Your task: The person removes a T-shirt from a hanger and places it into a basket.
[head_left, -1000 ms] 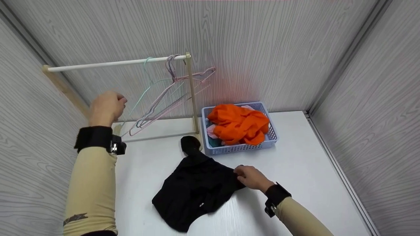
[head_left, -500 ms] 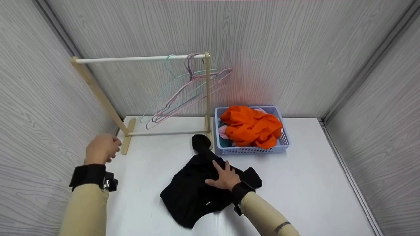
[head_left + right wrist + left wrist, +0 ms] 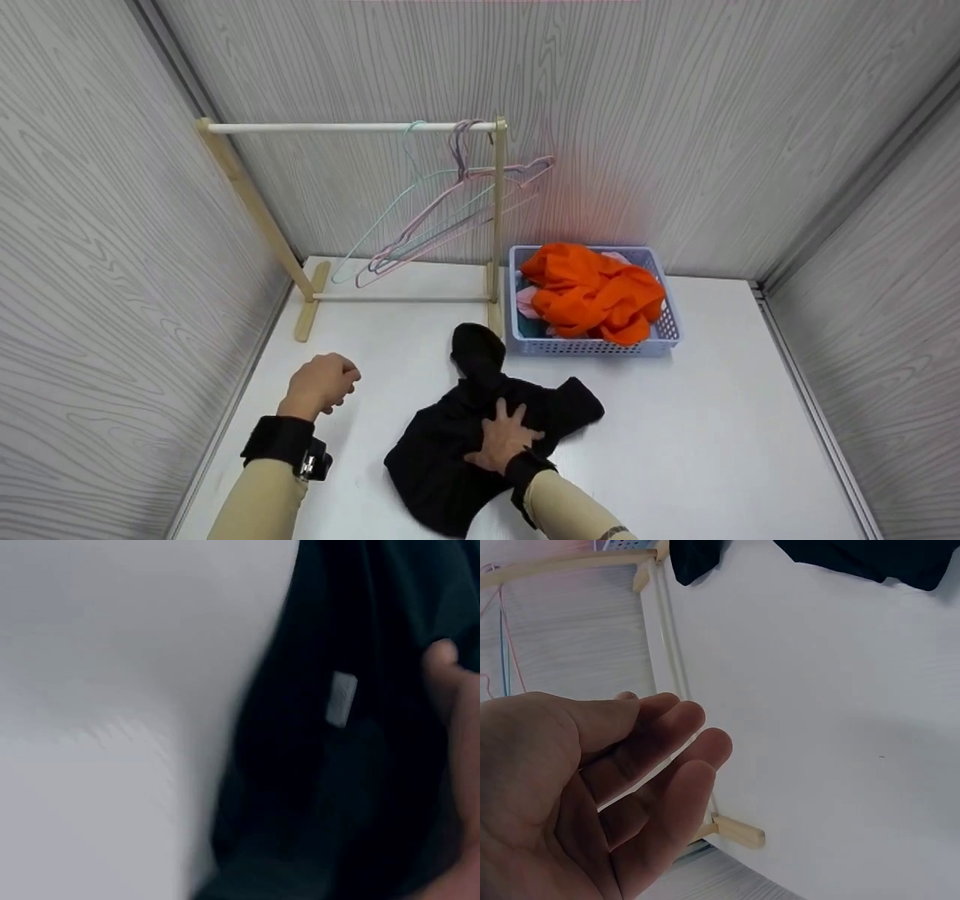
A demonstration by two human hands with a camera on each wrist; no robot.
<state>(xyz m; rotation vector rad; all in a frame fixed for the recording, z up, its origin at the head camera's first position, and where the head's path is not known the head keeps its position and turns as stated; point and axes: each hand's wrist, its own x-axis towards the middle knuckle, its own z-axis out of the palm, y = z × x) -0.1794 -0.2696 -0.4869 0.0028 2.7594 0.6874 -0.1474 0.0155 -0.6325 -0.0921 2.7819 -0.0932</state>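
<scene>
A black garment (image 3: 439,457) lies spread on the white table, with one sleeve-like part pointing to the rack and another to the right. My right hand (image 3: 504,441) rests on its middle, fingers spread flat. In the right wrist view a small white tag (image 3: 342,699) shows on the dark cloth near the thumb. My left hand (image 3: 321,384) hovers over the table left of the garment, apart from it. Its fingers are loosely curled with nothing between them, as the left wrist view shows of the hand (image 3: 622,780).
A wooden rack with a white rail (image 3: 315,127) stands at the back left. Several pastel hangers (image 3: 420,217) hang near its right post. Beside it, a blue plastic basket (image 3: 592,346) holds orange cloth (image 3: 596,292) and other fabrics. Grey wood-grain walls enclose the table.
My right hand has left the garment's right sleeve and now lies flat on its middle. My left hand has come down from near the rack. The head view has shifted.
</scene>
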